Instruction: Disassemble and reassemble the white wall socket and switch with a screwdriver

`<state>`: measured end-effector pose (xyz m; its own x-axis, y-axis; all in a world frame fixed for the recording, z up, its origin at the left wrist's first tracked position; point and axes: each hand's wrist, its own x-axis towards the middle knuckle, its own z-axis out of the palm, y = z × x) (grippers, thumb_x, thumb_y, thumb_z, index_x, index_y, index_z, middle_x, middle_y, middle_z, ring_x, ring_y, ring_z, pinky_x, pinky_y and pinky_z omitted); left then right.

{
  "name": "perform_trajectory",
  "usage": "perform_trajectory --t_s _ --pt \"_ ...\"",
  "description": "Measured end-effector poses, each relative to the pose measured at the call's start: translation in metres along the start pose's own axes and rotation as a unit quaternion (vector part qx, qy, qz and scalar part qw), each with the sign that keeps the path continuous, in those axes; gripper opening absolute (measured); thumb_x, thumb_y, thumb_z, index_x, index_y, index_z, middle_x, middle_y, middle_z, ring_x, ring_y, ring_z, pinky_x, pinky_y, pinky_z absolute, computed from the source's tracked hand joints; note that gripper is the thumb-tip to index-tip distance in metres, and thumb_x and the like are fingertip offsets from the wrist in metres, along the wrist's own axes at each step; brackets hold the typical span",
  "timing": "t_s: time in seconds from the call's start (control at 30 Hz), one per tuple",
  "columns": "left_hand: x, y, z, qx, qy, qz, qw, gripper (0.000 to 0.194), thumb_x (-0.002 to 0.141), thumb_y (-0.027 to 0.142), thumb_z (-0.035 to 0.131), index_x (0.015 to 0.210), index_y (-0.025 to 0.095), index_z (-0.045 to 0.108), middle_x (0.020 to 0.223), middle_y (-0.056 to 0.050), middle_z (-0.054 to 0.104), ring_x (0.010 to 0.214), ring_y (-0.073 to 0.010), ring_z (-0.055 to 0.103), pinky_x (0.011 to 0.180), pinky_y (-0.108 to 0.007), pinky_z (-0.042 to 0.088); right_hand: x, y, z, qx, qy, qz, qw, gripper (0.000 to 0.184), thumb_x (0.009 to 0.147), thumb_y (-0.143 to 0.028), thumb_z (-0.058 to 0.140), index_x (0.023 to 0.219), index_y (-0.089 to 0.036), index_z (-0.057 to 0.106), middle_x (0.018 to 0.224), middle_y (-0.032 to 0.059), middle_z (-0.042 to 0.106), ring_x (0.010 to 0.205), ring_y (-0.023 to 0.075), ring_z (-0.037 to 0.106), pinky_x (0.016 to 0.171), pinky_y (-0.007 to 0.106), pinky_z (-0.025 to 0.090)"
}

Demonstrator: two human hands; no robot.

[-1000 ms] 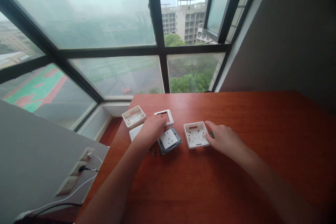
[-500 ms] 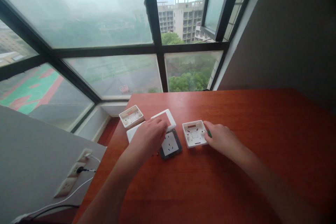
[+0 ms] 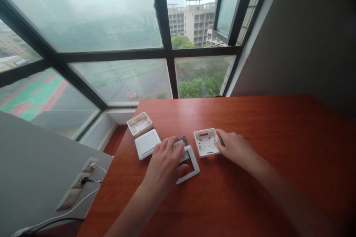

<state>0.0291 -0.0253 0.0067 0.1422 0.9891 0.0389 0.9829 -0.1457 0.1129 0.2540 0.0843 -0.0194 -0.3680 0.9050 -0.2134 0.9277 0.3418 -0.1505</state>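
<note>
My left hand (image 3: 166,158) grips a white square cover frame (image 3: 195,161) by its left side, fingers curled over it. Beneath the frame lies a wall socket panel (image 3: 183,142) with a dark grey mount, mostly covered by hand and frame. My right hand (image 3: 236,147) pinches the right side of a white open wall box (image 3: 205,149), which rests on the table with its hollow side up. A bit of something green (image 3: 222,143) shows at the right fingers; its kind is hidden.
A white switch panel (image 3: 147,143) lies left of my left hand, beside a second open wall box (image 3: 139,124) near the left edge of the red-brown table (image 3: 250,118). Large windows stand behind. Wall outlets (image 3: 80,180) with plugged cords are at lower left.
My left hand has brought the cover frame nearer to me, from behind the socket panel to over it. The switch panel is now more exposed. My right hand stays on the wall box.
</note>
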Motion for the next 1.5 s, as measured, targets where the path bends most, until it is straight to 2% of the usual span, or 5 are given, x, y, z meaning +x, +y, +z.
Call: perform_trajectory --t_s 0.37,0.6,0.8,1.1,1.5 --pt "-0.008 0.012 0.018 0.010 0.036 0.054 0.998 0.047 0.085 0.021 0.065 0.130 0.022 0.049 0.151 -0.013 0.037 0.138 -0.0332 0.035 0.111 -0.051 0.031 0.001 0.002 0.002 0.010 0.006 -0.004 1.000 0.040 0.090 -0.026 0.046 0.128 -0.021 0.054 0.095 0.0125 0.073 0.085 0.0287 0.069 0.064 0.031 0.036" --pt "-0.037 0.048 0.012 -0.095 -0.141 0.083 0.982 0.050 0.073 0.042 0.079 0.114 0.022 0.058 0.123 -0.007 0.061 0.107 -0.0294 0.058 0.090 -0.043 0.050 0.001 0.002 0.004 0.016 0.019 -0.002 1.000 0.039 0.089 -0.028 0.047 0.127 -0.021 0.055 0.096 0.0130 0.074 0.085 0.0297 0.069 0.064 0.032 0.037" --pt "-0.048 0.054 0.029 -0.096 -0.141 0.084 0.982 0.080 0.065 0.053 0.082 0.130 0.019 0.050 0.147 -0.014 0.044 0.129 -0.0355 0.044 0.108 -0.049 0.038 -0.002 0.006 0.005 0.024 0.027 -0.005 0.999 0.040 0.090 -0.032 0.047 0.129 -0.021 0.055 0.098 0.0124 0.074 0.088 0.0290 0.069 0.066 0.031 0.038" --pt "-0.045 0.053 0.025 -0.157 -0.138 0.049 0.977 0.044 0.072 0.021 0.073 0.113 0.023 0.056 0.132 -0.005 0.053 0.118 -0.0263 0.049 0.106 -0.039 0.038 -0.003 0.009 0.009 0.032 0.029 -0.002 0.999 0.042 0.089 -0.031 0.048 0.129 -0.021 0.055 0.097 0.0130 0.074 0.087 0.0298 0.069 0.066 0.032 0.039" --pt "-0.035 0.053 0.023 -0.046 -0.161 0.113 0.979 0.008 0.093 0.020 0.052 0.089 0.021 0.059 0.097 -0.003 0.062 0.091 -0.0233 0.056 0.084 -0.041 0.044 -0.003 0.010 0.008 0.053 0.032 -0.001 0.998 0.043 0.091 -0.038 0.049 0.130 -0.021 0.055 0.099 0.0124 0.074 0.089 0.0293 0.069 0.069 0.032 0.040"
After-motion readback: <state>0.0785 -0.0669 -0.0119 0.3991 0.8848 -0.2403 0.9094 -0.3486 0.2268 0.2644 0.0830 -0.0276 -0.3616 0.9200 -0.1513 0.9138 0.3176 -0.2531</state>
